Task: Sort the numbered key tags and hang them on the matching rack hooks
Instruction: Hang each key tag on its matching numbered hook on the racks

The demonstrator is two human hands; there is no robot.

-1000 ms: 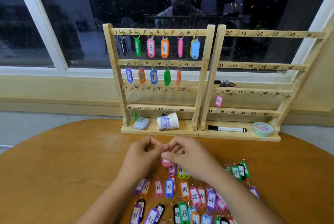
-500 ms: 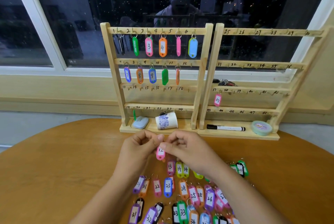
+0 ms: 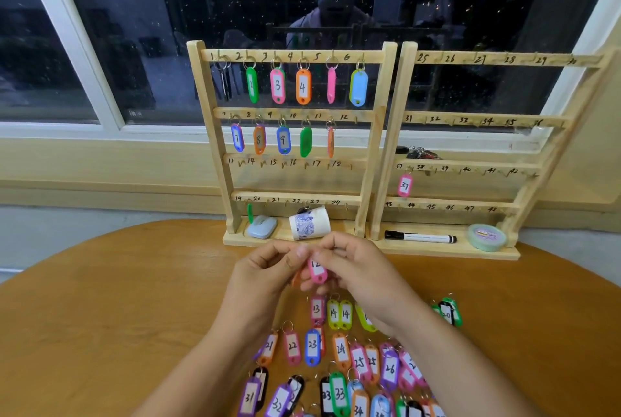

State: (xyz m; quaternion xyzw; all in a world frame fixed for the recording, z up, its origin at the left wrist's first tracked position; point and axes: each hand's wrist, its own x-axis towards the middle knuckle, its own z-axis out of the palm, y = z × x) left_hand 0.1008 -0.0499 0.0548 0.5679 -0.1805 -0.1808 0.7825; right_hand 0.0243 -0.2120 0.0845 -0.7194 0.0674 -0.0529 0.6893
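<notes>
We see two wooden racks side by side at the far edge of the counter (image 3: pixel 100 315), each with a shallow tray at its foot. The tray of the left rack (image 3: pixel 376 147) holds a pale blue case (image 3: pixel 262 226) at its left end and a paper cup (image 3: pixel 311 224) lying on its side just right of it. The tray of the right rack (image 3: pixel 470 122) holds a black marker (image 3: pixel 420 237) lying flat and, further right, a round green tin (image 3: pixel 487 236). From the left rack's top bar hang a bunch of keys (image 3: pixel 223 80) and five coloured tags (image 3: pixel 303 86). Five more tags hang from its second bar, under the numbers 7 to 11. The right rack carries a tag marked 37 (image 3: pixel 405 185) on its third bar.

Nearer to us, the pink tag (image 3: pixel 317 271) marked 12 hangs between our two hands, above the counter and just on the near side of the left rack's tray. Our left hand (image 3: pixel 265 278) pinches its top with thumb and forefinger, the other fingers curled in. Our right hand (image 3: pixel 363 272) meets it from the right, its fingertips also closed on the top of the tag. An orange tag (image 3: pixel 296 278) shows just behind the pink one, by the left palm, and we cannot tell which hand holds it. Below the hands, loose tags (image 3: pixel 312 347) lie in rows on the counter, with 13 and 14 closest to the pink tag.
</notes>
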